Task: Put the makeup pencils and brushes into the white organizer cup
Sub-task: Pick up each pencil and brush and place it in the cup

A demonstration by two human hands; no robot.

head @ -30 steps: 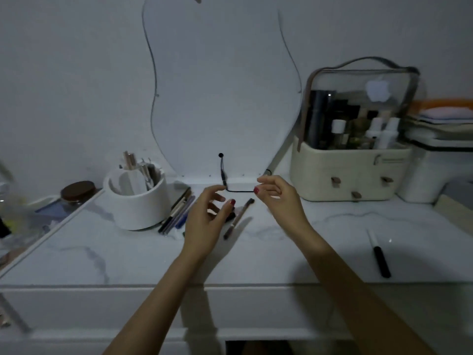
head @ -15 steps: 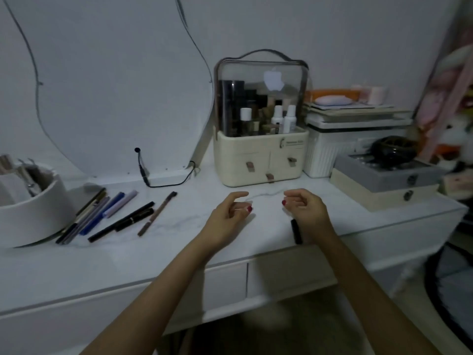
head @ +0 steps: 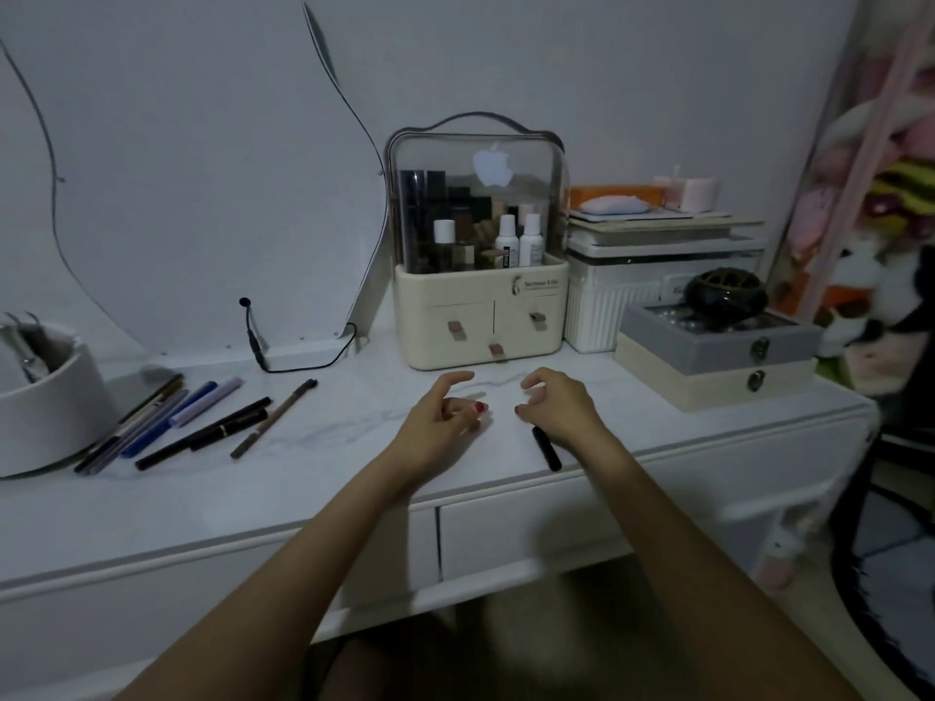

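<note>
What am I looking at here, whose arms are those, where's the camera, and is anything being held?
There is no machine: a person wears a camera on the head, looking down at their own arms. The left hand and right hand hover over a white vanity table, fingers loosely curled, holding nothing. A black pen lies just under the right hand. Further left lies a row of makeup pencils beside the white organizer cup. Behind the hands stands a cream cosmetics case with bottles inside.
</note>
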